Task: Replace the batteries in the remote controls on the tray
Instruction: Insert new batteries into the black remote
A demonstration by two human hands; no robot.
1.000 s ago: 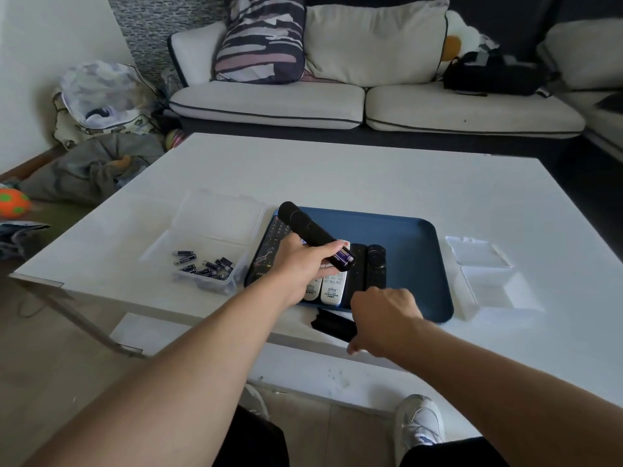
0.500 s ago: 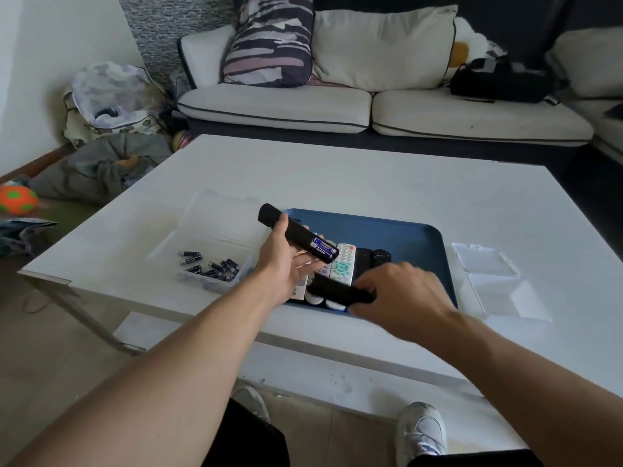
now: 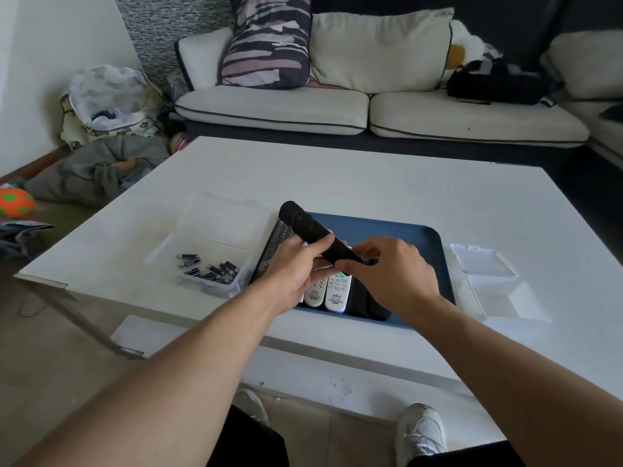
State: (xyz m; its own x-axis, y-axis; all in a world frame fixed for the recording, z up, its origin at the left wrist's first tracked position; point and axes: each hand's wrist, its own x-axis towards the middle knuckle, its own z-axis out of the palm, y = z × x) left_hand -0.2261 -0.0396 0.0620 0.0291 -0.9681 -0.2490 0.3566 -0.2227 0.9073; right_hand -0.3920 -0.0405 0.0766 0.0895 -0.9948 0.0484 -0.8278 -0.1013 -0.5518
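One black remote is held tilted above the blue tray, its rounded top end pointing up and away to the left. It is gripped around its middle by the left hand, with the thumb curled over the upper face and the fingers wrapped beneath. Its lower end is pinched by the right hand, whose thumb and fingertips are closed on it from the right; whether a separate cover is held there cannot be told. Beneath the hands, two white remotes are laid side by side in the tray, with dark remotes partly hidden beside them. Just left of the tray, loose batteries are gathered in an open clear box. On the tray's right, an empty clear box is laid open on the white table.
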